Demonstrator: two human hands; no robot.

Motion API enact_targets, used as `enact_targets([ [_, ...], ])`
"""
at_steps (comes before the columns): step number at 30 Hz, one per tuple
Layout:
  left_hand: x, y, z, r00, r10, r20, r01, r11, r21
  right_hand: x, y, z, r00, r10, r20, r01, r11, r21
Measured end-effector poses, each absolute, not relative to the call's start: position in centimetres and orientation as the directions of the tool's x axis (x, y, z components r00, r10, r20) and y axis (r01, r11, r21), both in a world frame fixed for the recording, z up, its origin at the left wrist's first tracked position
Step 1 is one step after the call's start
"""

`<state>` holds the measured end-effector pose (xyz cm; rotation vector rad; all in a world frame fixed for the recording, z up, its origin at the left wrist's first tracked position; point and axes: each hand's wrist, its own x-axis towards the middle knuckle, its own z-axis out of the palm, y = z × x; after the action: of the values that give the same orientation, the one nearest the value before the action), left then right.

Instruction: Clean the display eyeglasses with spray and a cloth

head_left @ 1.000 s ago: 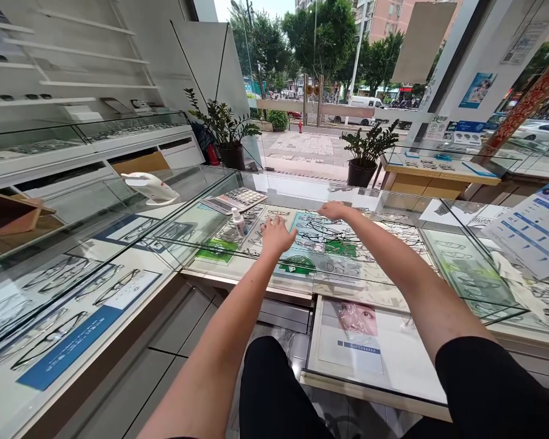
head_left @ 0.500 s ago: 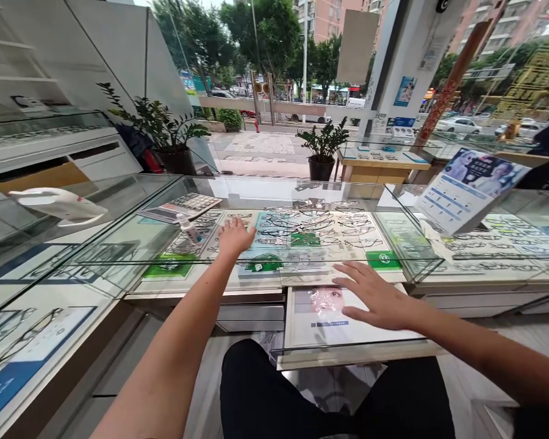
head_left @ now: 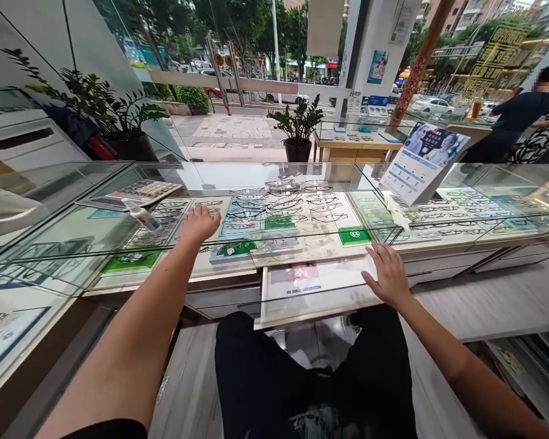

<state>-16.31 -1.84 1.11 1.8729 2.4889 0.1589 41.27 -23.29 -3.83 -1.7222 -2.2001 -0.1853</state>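
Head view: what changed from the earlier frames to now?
Right hand drew back from over the eyeglasses toward the wearer and rightward, to the right end of the open drawer; contact there unclear. No hold clearly taken or released. Camera turned right. Unchanged: left hand at the glass counter, right of the white bottle; drawer pulled out.

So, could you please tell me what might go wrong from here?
The left hand could knock over the small bottle near it on the glass counter. The right hand, by the edge of the open drawer, might get pinched if that slid shut.
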Motion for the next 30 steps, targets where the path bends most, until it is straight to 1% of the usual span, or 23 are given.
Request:
enact_targets([
  [7, -15.9, -4.0, 1.2, -0.215, 0.977, -0.001, 0.976, 0.215, 0.044, 40.6, -17.6, -3.4, -0.181, 0.917, 0.354, 0.966, 0.232, -0.110],
  [12, -15.6, -5.0, 1.1, -0.202, 0.979, -0.003, 0.977, 0.202, 0.062, 39.8, -13.8, -3.5, -0.143, 0.912, 0.385, 0.973, 0.200, -0.112],
  [15, -15.4, -5.3, 0.9, -0.208, 0.978, 0.011, 0.974, 0.206, 0.095, 39.6, -11.8, -3.7, -0.114, 0.913, 0.392, 0.980, 0.167, -0.105],
  [18, -15.2, -5.5, 0.7, -0.219, 0.974, 0.059, 0.969, 0.209, 0.135, 40.7, -10.1, -3.6, -0.119, 0.936, 0.332, 0.985, 0.154, -0.083],
  [21, -14.9, -5.6, 0.6, -0.238, 0.967, 0.090, 0.961, 0.221, 0.166, 42.8, -8.8, -3.3, -0.214, 0.957, 0.199, 0.972, 0.229, -0.056],
  [23, -14.8, -5.5, 0.6, -0.245, 0.965, 0.097, 0.959, 0.227, 0.171, 43.9, -8.1, -3.1, -0.265, 0.953, 0.146, 0.961, 0.273, -0.041],
  [26, -14.6, -5.5, 0.5, -0.250, 0.963, 0.102, 0.956, 0.229, 0.184, 44.6, -7.6, -3.1, -0.272, 0.953, 0.135, 0.960, 0.278, -0.029],
  [30, -14.4, -5.7, 0.1, -0.251, 0.961, 0.116, 0.953, 0.224, 0.205, 44.2, -7.3, -3.1, -0.235, 0.960, 0.153, 0.970, 0.240, -0.018],
])
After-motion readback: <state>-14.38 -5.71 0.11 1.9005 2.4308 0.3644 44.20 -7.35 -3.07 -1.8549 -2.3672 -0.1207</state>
